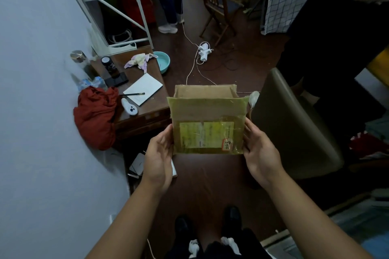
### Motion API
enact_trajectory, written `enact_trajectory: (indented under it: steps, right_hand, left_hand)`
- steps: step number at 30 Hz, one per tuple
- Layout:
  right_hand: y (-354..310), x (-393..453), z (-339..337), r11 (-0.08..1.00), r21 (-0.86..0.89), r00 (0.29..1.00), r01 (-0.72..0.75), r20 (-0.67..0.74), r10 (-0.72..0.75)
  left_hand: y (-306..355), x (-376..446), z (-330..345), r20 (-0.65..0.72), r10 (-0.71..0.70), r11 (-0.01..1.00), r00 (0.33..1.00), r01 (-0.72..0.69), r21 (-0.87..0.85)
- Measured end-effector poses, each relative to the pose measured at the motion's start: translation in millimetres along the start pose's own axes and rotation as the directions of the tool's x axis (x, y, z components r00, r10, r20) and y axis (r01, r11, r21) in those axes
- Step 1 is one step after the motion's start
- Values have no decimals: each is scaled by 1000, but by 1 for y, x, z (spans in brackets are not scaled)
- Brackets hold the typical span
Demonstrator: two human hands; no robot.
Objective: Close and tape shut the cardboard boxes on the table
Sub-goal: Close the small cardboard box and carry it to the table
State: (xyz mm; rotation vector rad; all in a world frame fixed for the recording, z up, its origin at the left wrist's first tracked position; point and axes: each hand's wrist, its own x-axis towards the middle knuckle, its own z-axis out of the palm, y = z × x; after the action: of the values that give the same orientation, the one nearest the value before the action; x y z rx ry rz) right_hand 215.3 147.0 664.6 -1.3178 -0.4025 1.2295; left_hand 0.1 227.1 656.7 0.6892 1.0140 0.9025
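Note:
A small brown cardboard box [207, 120] is held up in the air over the dark floor, in the middle of the view. Its near face carries a yellowish shipping label under glossy tape. The near top flap stands up and the top is open; the inside is hidden. My left hand [159, 153] holds the box's left side with fingers behind it. My right hand [257, 149] holds the right side the same way. No tape roll is visible.
A low wooden table [143, 109] at the left holds a notepad [143, 88] with a pen, a white controller [129, 107], bottles, a cloth and red fabric [94, 115]. A padded chair [294, 124] stands at the right. Cables and a power strip [203, 49] lie ahead; another person stands farther back.

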Motion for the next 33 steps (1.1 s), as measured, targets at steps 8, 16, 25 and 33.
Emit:
enact_trajectory:
  steps: [8, 16, 25, 33]
  right_hand:
    - [5, -7, 20, 1000, 28, 998, -1, -62, 2]
    - [19, -9, 23, 997, 2, 982, 74, -176, -72]
    - [8, 28, -18, 994, -29, 980, 103, -169, -107]
    - [-30, 100, -58, 996, -1, 983, 90, -163, -89]
  left_hand:
    - [9, 3, -18, -1, -18, 998, 1000, 18, 53]
    - [1, 15, -23, -30, 3, 986, 1000, 2, 168]
    - [-6, 44, 19, 39, -6, 970, 999, -3, 242]
    - [-10, 108, 87, 11, -7, 956, 1000, 3, 293]
